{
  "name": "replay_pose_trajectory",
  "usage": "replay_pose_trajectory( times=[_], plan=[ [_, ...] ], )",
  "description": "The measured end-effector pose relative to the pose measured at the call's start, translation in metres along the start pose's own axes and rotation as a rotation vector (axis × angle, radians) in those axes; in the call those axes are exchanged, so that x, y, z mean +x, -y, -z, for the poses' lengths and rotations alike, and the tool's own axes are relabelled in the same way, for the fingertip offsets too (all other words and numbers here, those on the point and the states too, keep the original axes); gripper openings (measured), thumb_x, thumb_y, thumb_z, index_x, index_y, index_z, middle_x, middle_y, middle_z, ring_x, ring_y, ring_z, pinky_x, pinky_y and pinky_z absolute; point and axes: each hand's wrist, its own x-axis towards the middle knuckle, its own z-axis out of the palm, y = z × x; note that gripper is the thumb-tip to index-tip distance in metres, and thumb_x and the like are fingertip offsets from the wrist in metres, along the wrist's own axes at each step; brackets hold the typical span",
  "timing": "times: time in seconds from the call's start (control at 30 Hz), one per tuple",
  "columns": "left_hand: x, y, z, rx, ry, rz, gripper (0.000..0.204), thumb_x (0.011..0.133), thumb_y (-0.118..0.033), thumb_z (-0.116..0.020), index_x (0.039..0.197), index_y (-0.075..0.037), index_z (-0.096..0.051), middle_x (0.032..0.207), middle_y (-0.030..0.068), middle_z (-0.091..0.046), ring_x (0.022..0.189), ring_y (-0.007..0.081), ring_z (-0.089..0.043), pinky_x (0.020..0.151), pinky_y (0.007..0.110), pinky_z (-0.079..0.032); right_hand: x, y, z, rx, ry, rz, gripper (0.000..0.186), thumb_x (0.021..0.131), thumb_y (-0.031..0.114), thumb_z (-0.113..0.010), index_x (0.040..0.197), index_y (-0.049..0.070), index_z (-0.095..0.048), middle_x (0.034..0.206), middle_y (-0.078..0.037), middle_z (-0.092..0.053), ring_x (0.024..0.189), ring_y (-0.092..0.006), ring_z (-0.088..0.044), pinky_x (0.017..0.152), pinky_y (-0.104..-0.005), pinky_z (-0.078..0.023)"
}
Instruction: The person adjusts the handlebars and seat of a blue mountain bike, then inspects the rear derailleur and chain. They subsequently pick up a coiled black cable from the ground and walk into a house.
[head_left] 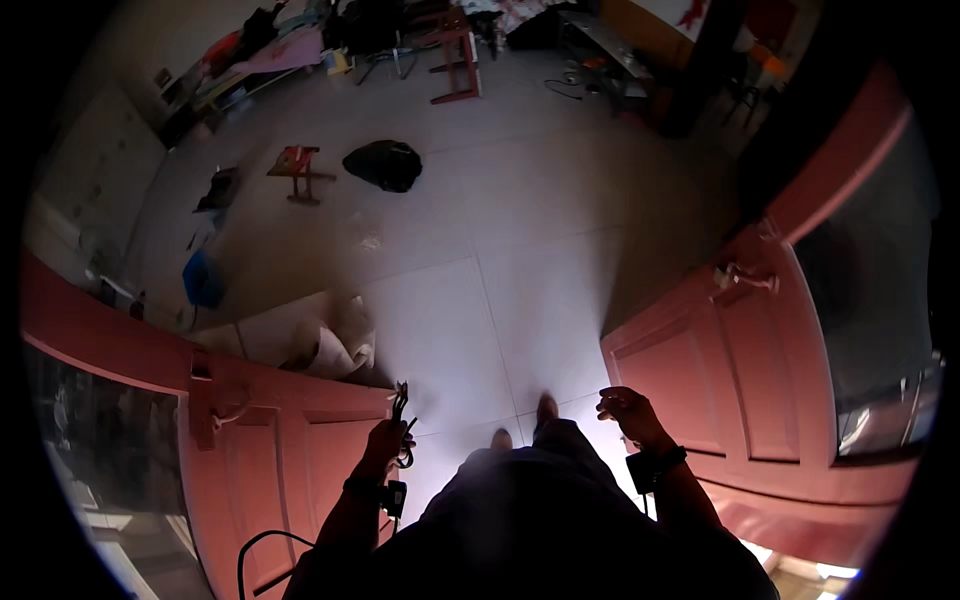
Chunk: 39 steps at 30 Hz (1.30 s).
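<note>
My left hand point(384, 442) is closed around a thin dark looped bundle point(402, 402) that looks like a folded cord. It is beside the edge of the left red door point(262, 470). My right hand point(626, 412) is in front of the right red door point(690, 390), its fingers loosely bent and apart, with nothing visible in them. Both wrists carry dark straps with small boxes. Each door has a glass pane and a handle, the right handle point(745, 277) being pale and the left handle point(230, 415) reddish.
Pale floor tiles point(450, 300) stretch ahead between the doors. A black bag point(385, 165), a small red stool point(300, 175) and a blue container point(203, 280) stand on the floor. Crumpled pale sheeting point(335, 340) lies behind the left door. A wooden stool point(458, 65) and cluttered benches are farther back.
</note>
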Motion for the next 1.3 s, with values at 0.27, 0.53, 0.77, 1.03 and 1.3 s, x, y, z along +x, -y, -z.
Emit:
replay_pose_trajectory(
  times=[0.27, 0.53, 0.77, 1.03, 1.3],
  plan=[
    [0.057, -0.058, 0.000, -0.189, -0.165, 0.031, 0.021, 0.091, -0.020, -0.061, 0.090, 0.000, -0.056, 0.074, 0.0091, -0.059, 0.061, 0.0146, -0.058, 0.048, 0.025, -0.040, 0.214, 0.037, -0.004, 0.266, 0.258, 0.068, 0.032, 0.094, 0.011, -0.062, 0.120, -0.005, -0.057, 0.095, -0.014, -0.067, 0.085, -0.0212, -0.067, 0.078, -0.0316, -0.055],
    [0.093, -0.113, -0.006, -0.274, -0.424, 0.032, 0.016, 0.083, -0.012, -0.067, 0.086, -0.002, -0.056, 0.073, 0.0076, -0.060, 0.060, 0.0149, -0.057, 0.051, 0.028, -0.042, 0.385, 0.168, -0.018, -0.062, 0.291, 0.030, 0.030, 0.092, 0.018, -0.061, 0.117, 0.002, -0.061, 0.088, -0.009, -0.068, 0.075, -0.0175, -0.068, 0.069, -0.0275, -0.051],
    [0.154, -0.147, 0.006, -0.306, -0.511, 0.178, 0.025, 0.073, -0.002, -0.066, 0.095, 0.004, -0.056, 0.072, 0.0128, -0.062, 0.060, 0.0192, -0.062, 0.049, 0.031, -0.046, 0.501, 0.244, -0.087, -0.088, 0.407, 0.026, 0.031, 0.093, 0.020, -0.064, 0.117, 0.000, -0.060, 0.091, -0.009, -0.067, 0.078, -0.0186, -0.067, 0.073, -0.0314, -0.053],
    [0.276, -0.228, 0.088, -0.331, -0.510, 0.119, 0.018, 0.078, 0.001, -0.063, 0.095, 0.004, -0.057, 0.075, 0.0126, -0.063, 0.060, 0.0220, -0.066, 0.049, 0.034, -0.051, 0.598, 0.331, -0.183, -0.186, 0.477, 0.025, 0.036, 0.094, 0.020, -0.063, 0.120, -0.004, -0.057, 0.094, -0.012, -0.066, 0.083, -0.0212, -0.067, 0.076, -0.0330, -0.055],
    [0.326, -0.344, 0.193, -0.424, -0.618, 0.065, 0.019, 0.083, -0.002, -0.055, 0.101, 0.004, -0.054, 0.076, 0.0122, -0.061, 0.055, 0.0206, -0.062, 0.046, 0.032, -0.048, 0.672, 0.410, -0.285, -0.317, 0.582, 0.024, 0.036, 0.096, 0.019, -0.059, 0.121, -0.006, -0.058, 0.099, -0.014, -0.069, 0.089, -0.0200, -0.068, 0.080, -0.0319, -0.055]
  ],
)
